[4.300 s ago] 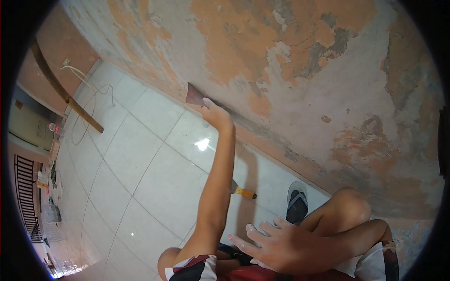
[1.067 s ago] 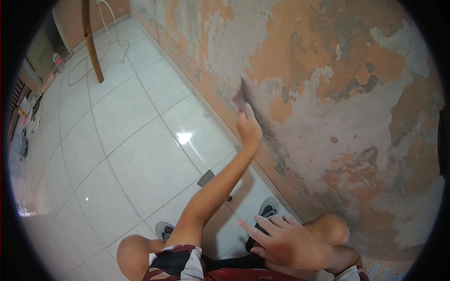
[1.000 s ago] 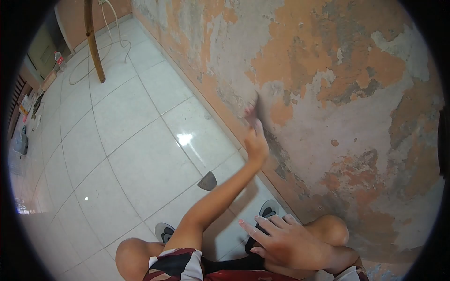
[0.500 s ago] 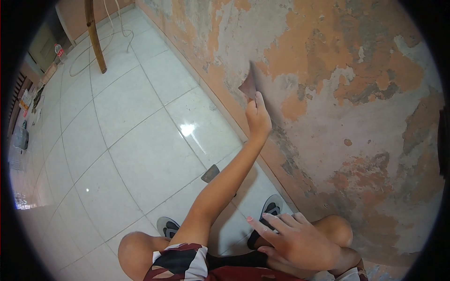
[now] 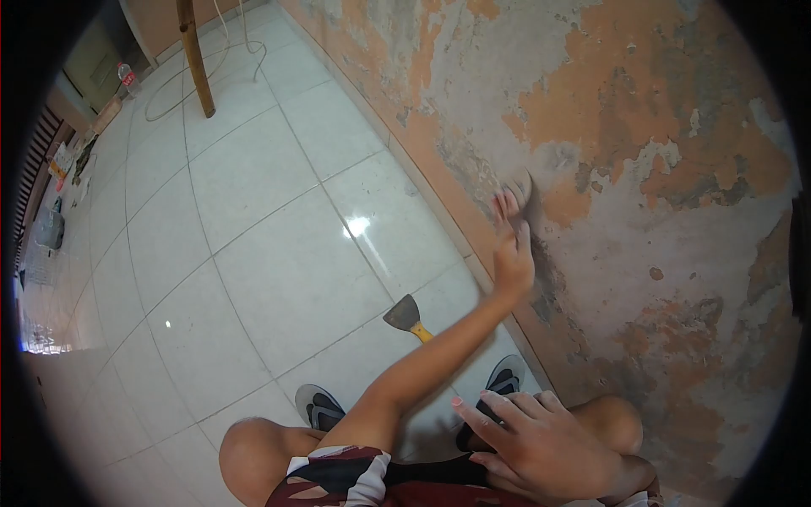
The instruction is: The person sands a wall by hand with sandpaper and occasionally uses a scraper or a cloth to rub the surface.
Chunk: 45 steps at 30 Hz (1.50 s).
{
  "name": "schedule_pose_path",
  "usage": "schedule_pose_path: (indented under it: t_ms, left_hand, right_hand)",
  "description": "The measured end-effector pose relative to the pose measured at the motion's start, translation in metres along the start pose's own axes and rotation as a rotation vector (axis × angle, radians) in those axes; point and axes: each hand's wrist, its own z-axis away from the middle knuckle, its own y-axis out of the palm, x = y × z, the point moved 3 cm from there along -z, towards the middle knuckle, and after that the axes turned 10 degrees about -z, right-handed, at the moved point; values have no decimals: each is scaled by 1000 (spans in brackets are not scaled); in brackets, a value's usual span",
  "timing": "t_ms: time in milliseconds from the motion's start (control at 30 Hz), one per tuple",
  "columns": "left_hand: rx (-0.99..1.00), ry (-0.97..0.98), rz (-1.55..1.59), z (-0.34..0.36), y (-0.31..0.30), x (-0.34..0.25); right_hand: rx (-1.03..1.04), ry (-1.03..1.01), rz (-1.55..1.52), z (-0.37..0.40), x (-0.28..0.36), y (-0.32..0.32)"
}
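1. Pressing a thin, pale-looking sheet (image 5: 525,182) against the patchy wall (image 5: 625,228), low down near the floor (image 5: 279,279), with left hand (image 5: 513,262); fingers close together over it, thumb a bit apart. Can't tell exact grip, blurred there.
2. Holding right hand (image 5: 549,439) loosely spread near the right knee (image 5: 612,422), dusty-looking at fingertips, with nothing visible in it.
3. Lying on the tiles below left forearm: scraper (image 5: 403,313), blade in view, yellow handle partly hidden by the arm. Near the feet too, so easy to kick or step on when shifting stance, likely from not looking down.
4. Could scrape fingertips or knuckles on rough plaster, through the sheet buckling or sliding out from under the fingers.
5. Could tear or snag the sheet on raised flake edges, through pushing too hard or too steeply.
6. Could lose balance, from reaching far out while crouched, with sandals (image 5: 507,373) on smooth tile and possibly fine dust underfoot.
7. Could get grit in the eyes, from leaning in over loose paint and dust.
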Motion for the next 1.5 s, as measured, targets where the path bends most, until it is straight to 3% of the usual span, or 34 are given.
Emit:
schedule_pose_path:
  t_ms: [33,67,133,233,267,333,367,433,467,633,700,767,900,967,1033,1100,1133,1200,1233,1300,1367,1433,1500]
  left_hand:
    - [-192,259,39,-18,-4,-11]
    - [-187,257,42,-32,-10,-16]
    - [16,-22,207,-49,-28,-20]
    - [75,-191,96,-49,-36,-20]
    - [83,-189,102,-44,-28,-13]
    - [-127,54,127,-26,-16,1]
    - [-126,57,133,-10,-14,4]
    - [254,-315,56,19,-9,4]
    - [256,-314,57,19,-8,3]
    - [-18,27,31,21,-3,10]
    - [-61,58,26,-22,-10,6]
    - [-55,-64,61,-51,-41,-33]
    - [-114,-106,17,-73,-46,-21]
    - [-222,100,133,-46,-33,-24]
    - [-146,94,139,-10,-16,-12]
    - [242,-222,-41,24,-10,-5]
    - [248,-225,-44,28,-1,0]
    - [-357,427,-127,37,6,-12]
    - [-353,427,-125,31,9,-4]
    - [-269,249,34,3,11,14]
    - [-319,217,13,-37,-11,-9]
    - [-100,77,8,-77,-33,-12]
    - [-32,41,61,-79,-40,-14]
  right_hand:
    - [-3,5,-2,1,-1,1]
    - [-8,15,-1,2,-4,3]
    - [-10,31,-1,2,-7,4]
    - [35,9,108,0,-9,5]
    - [28,-1,102,0,-9,5]
    - [21,-6,104,0,-9,6]
    - [21,-20,100,0,-9,8]
    - [19,-34,99,-2,-7,6]
    - [7,-52,94,-3,-5,4]
    - [-47,-80,46,-3,-4,10]
    - [-76,-110,128,0,-3,14]
    - [-72,-98,137,4,-6,16]
    - [-66,-44,119,9,-13,14]
    - [-67,-36,126,10,-12,12]
    - [-65,-33,129,8,-11,12]
    - [-65,-54,161,3,-8,13]
    - [-67,-50,155,2,-8,17]
    - [-93,-90,186,-2,-10,25]
    - [-95,-86,186,-2,-10,26]
    - [-128,-138,189,0,-9,27]
    - [-115,-118,185,2,-10,27]
    - [-101,-100,182,5,-12,29]
    - [-62,-23,187,8,-19,33]
